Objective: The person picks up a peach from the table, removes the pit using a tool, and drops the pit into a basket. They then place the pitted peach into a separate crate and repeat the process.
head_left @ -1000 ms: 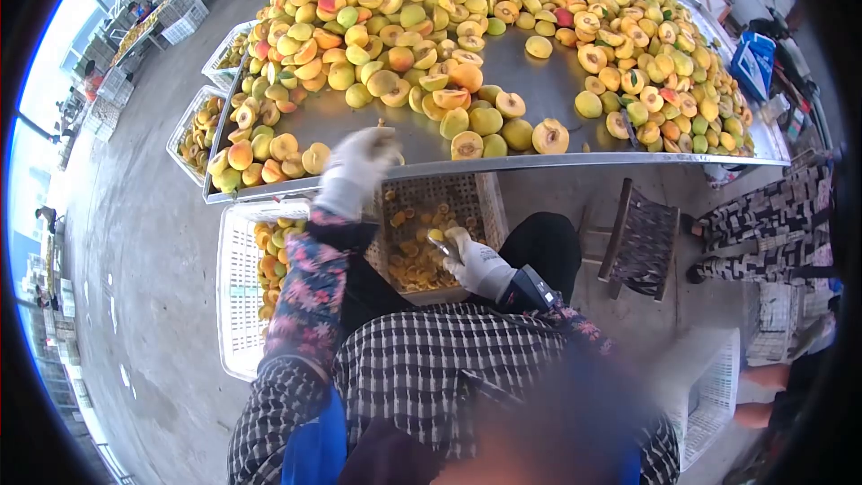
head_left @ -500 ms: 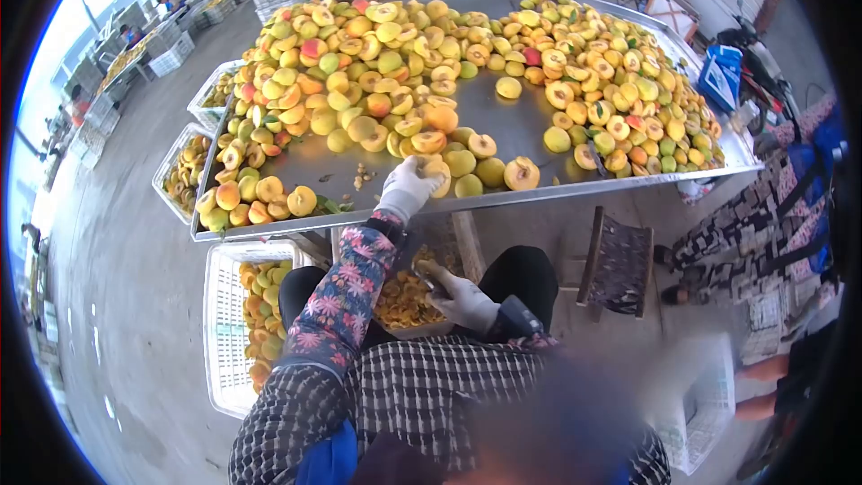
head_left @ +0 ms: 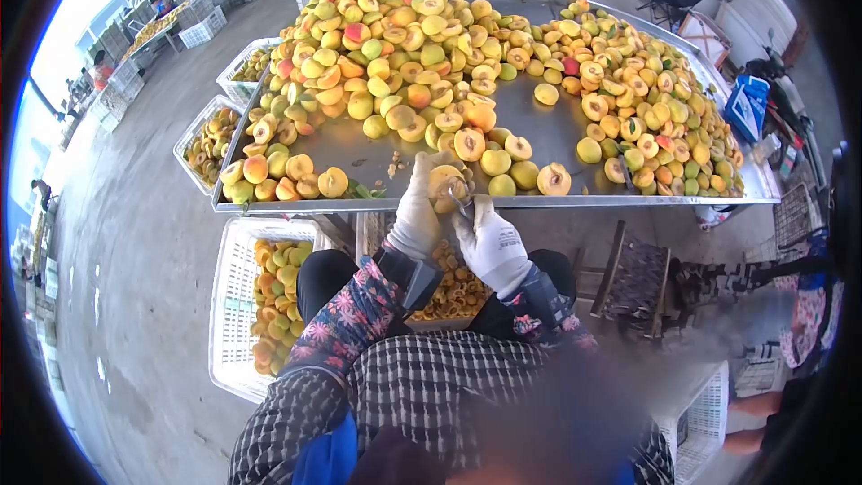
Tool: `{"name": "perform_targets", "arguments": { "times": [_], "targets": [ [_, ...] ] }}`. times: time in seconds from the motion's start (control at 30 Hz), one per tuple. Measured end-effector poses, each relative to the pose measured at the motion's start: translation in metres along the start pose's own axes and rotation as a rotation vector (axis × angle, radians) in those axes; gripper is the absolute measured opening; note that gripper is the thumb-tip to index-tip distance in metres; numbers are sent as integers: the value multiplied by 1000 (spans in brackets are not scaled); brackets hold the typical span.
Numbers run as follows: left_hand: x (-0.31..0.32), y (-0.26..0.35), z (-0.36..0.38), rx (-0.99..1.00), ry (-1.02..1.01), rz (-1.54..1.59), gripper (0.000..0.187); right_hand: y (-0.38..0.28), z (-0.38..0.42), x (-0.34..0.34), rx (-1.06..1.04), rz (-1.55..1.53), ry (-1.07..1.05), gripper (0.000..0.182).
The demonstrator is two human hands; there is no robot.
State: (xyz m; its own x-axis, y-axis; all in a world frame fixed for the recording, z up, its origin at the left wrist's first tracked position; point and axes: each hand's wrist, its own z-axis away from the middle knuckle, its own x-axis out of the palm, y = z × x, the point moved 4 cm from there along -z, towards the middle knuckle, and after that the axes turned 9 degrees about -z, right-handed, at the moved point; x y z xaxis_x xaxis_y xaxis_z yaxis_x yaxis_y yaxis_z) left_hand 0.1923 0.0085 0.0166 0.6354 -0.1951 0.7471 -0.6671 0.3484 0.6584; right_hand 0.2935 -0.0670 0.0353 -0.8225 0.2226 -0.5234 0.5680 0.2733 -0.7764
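White left glove [head_left: 415,220]; white right glove [head_left: 498,253], small dark print on back. Dark cuffs [head_left: 418,280]; dark forearm covers [head_left: 346,316] patterned with pink flowers; top [head_left: 449,366] in black-and-white check, long-sleeved, the weave pattern repeating down the arms. Blue fabric [head_left: 334,451] at the left side; black trousers [head_left: 325,280].

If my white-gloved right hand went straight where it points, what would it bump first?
The white-gloved right hand would probably bump the round yellow fruit in the white-gloved left hand, though depth is unclear.
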Motion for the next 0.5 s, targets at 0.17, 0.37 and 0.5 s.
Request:
{"name": "perform_targets", "arguments": {
  "times": [0.17, 0.37, 0.5],
  "targets": [
    [-2, -1, 4, -21, 129, -23, 42, 2, 5, 12, 81, -35, -14, 30],
    [-5, -7, 12, 82, 87, -114, 32, 8, 15, 20, 66, -67, -94, 33],
    [-9, -4, 12, 0, -47, -185, 35, 12, 19, 14, 11, -72, -161, 35]
  ]
}}
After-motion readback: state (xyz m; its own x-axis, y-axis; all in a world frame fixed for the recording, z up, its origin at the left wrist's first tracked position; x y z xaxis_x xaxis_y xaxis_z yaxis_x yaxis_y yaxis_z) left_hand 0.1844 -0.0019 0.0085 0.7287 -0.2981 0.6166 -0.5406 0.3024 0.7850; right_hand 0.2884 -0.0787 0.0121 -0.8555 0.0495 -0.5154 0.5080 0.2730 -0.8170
